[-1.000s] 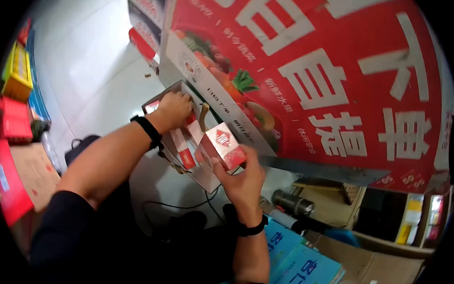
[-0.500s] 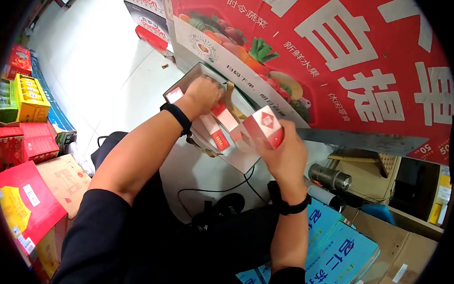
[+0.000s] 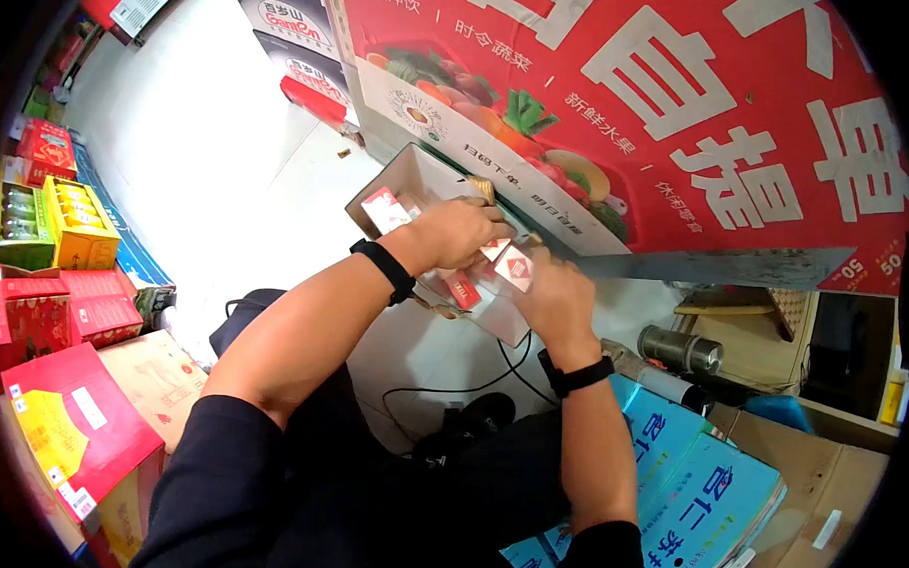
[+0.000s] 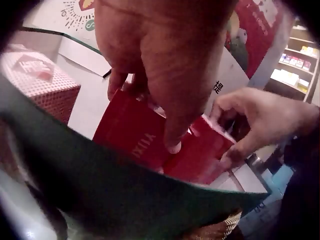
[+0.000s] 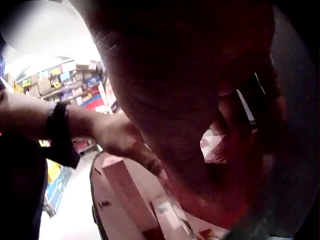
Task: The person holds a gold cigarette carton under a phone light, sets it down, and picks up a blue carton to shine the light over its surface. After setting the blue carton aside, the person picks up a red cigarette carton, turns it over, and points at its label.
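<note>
Floor cable [image 3: 451, 390] near hands [image 3: 461, 232] [image 3: 557, 296], head view only

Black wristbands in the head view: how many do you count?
2. One wristband circles the wrist behind the left hand; the other wristband circles the wrist behind the right hand. I see no others there.

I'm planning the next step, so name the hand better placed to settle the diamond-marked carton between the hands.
Probably the right hand: it grips that diamond-marked carton. The left hand seems busy with the red YUXI carton beside it.
</note>
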`<state>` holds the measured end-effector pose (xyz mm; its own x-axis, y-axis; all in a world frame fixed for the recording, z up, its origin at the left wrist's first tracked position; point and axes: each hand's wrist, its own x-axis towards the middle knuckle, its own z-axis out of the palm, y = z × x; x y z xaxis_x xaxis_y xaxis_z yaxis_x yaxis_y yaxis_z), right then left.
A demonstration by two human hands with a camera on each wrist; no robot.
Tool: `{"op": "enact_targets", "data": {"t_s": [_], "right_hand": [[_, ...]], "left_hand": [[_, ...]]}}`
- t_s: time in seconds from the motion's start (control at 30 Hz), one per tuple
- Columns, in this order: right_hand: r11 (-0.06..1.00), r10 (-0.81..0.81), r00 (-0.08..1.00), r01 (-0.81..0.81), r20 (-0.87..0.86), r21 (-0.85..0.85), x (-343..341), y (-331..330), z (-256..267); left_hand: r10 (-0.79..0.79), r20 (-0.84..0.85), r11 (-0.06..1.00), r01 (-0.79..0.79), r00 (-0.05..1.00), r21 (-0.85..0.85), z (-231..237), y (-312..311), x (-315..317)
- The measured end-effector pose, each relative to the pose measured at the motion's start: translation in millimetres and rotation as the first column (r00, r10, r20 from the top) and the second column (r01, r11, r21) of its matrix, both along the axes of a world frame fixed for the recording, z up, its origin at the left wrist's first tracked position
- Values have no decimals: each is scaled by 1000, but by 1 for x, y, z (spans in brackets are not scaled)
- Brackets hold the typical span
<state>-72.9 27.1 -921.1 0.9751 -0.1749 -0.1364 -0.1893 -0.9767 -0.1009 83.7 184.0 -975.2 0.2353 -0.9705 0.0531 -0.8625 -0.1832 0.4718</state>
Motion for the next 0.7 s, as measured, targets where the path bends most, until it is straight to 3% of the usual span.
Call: {"op": "enact_targets", "data": {"t_s": [0.1,0.23,0.33,0.57,0.67,0.7], "right_hand": [[994,0,1000,0,2,-108,0,2,-18],[975,-14,999,23,44,-220,6,9,-21],[974,42,981,3,190,-227,13,25,1],[996,-2,993,13,120,-90,20,31,12],[992,8,964,-41,264,119,19,39,8],[984,42,985,-70,170,163,19,46,4]], "left_hand": [[-11,-65,999,9,998,-38,-7,0,5],[30,-25,998,-31,999,-56,-2,5,2],[75,-25,997,-76,997,-35,11,10,7],[144,-36,990,-143,989,7,38,34,24],[204,-13,976,-202,979,83,43,49,33],[226,-5,970,-224,974,96,48,54,35]]}}
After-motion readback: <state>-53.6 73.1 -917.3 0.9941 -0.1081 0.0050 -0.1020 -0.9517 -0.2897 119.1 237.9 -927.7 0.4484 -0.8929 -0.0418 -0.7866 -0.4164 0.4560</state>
